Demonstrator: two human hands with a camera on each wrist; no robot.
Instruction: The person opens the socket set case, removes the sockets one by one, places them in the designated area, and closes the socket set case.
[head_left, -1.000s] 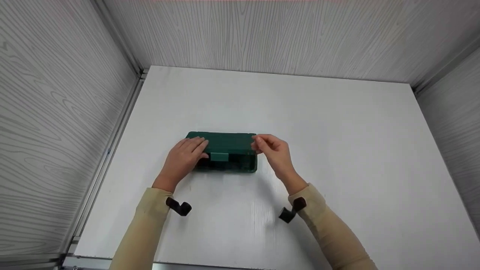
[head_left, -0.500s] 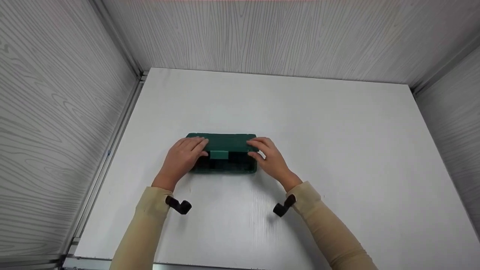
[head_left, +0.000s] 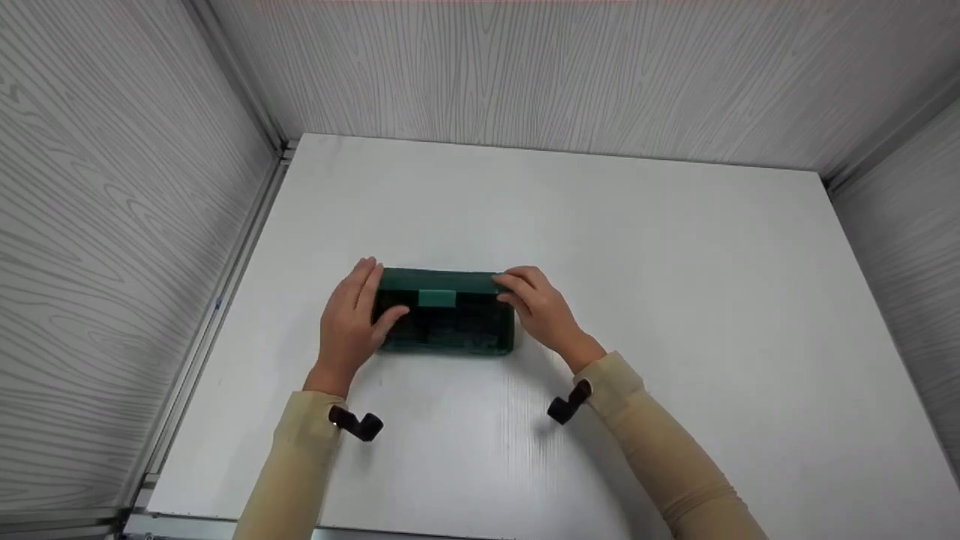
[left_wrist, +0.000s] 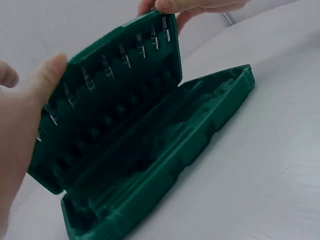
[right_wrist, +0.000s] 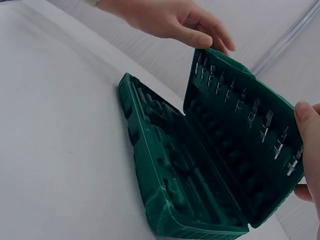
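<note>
A green plastic bit case point(head_left: 450, 350) lies on the white table, its hinged lid point(left_wrist: 80, 120) raised partway. Driver bits point(right_wrist: 241, 100) stand in a row inside the lid. The base point(right_wrist: 150, 165) has moulded recesses. My left hand point(head_left: 345, 330) is at the lid's left end, fingers straight and thumb spread toward the front; in the left wrist view the thumb touches the lid's edge. At the right corner my right hand point(head_left: 544, 311) pinches the lid's edge, thumb inside and fingers behind. A lighter green latch point(head_left: 436, 298) sits mid-edge on the lid.
The white tabletop point(head_left: 675, 300) extends around the case. Grey wood-grain panels point(head_left: 525, 75) stand behind and at both sides, with a metal rail point(head_left: 225, 285) along the left edge. A small black camera point(head_left: 360, 426) is strapped to each beige sleeve.
The lid has risen further, showing more of the inside. My left hand's fingers have shifted from the lid's top to its left end and straightened. My right hand has taken the right corner.
</note>
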